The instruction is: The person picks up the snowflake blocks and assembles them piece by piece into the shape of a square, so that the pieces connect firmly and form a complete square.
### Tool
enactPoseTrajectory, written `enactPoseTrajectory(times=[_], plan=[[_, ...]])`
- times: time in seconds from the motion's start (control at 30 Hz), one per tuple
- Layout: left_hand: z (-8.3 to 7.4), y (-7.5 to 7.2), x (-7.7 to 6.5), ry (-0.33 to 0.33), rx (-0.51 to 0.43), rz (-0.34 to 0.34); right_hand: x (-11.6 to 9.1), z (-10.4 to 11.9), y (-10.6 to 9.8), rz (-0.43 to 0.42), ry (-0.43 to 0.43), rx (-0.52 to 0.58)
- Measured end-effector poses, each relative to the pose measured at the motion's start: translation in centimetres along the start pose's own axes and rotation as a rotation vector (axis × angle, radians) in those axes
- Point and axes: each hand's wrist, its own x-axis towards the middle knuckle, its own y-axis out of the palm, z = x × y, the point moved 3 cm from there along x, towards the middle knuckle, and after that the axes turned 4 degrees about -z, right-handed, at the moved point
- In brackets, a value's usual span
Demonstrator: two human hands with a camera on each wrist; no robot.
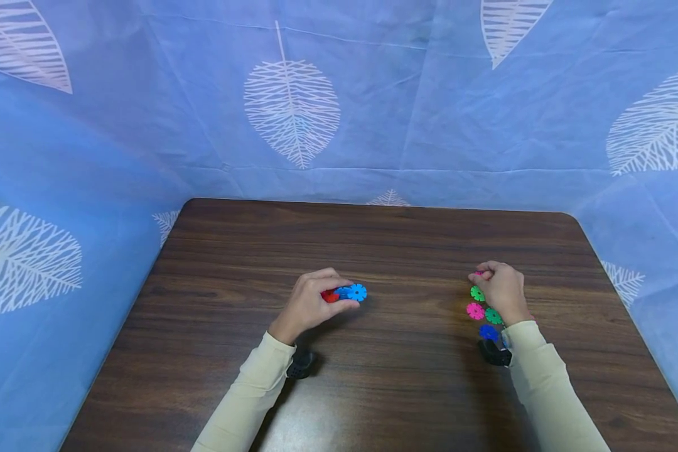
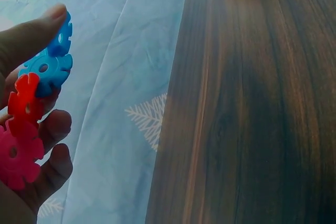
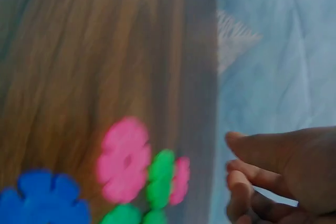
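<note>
The left hand [image 1: 312,300] pinches a chain of flower pieces [image 1: 343,293] between its thumb and fingers. The chain is well to the left of the dark blue flower [image 1: 488,333]. The right hand [image 1: 503,290] is past the dark blue flower, with its thumb and fingers bent and close together. It does not seem to hold anything.

To pick up a loose flower well, I think the right hand should come down flat to the table [image 1: 407,376] and pinch just one by its rim, so the others don't get bumped. The left hand should hold the chain softly, because a hard squeeze could bend it, and keep the end light blue flower [image 1: 358,292] poking out so its slots are free.

The head view shows all of the dark blue flower, with a middle pink flower [image 1: 475,311] and a green flower [image 1: 493,316] just past it. The left wrist view shows a pink flower at the chain's end [image 2: 18,153], which the head view hides. The right wrist view is blurry, but it shows a gap between the right fingertips and the far pink flower [image 3: 181,181]. From the head, those two seem to touch.
</note>
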Motion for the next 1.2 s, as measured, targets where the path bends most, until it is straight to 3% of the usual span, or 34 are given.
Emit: enactPoseTrajectory(times=[0.27,0.63,1.0,1.2], plan=[[0.0,-0.1,-0.1,0.004,0.010,0.001,0.7,-3.1,1.1,0.013,0.095,-0.062],[0.0,0.1,-0.1,-0.018,0.021,0.001,0.8,-2.8,1.6,-0.029,0.146,-0.064],[-0.1,0.0,0.1,-0.020,0.005,0.000,1.4,-2.9,1.3,-0.048,0.092,0.061],[-0.1,0.1,0.2,-0.034,0.006,0.004,1.2,-2.2,1.0,0.016,0.068,0.173]])
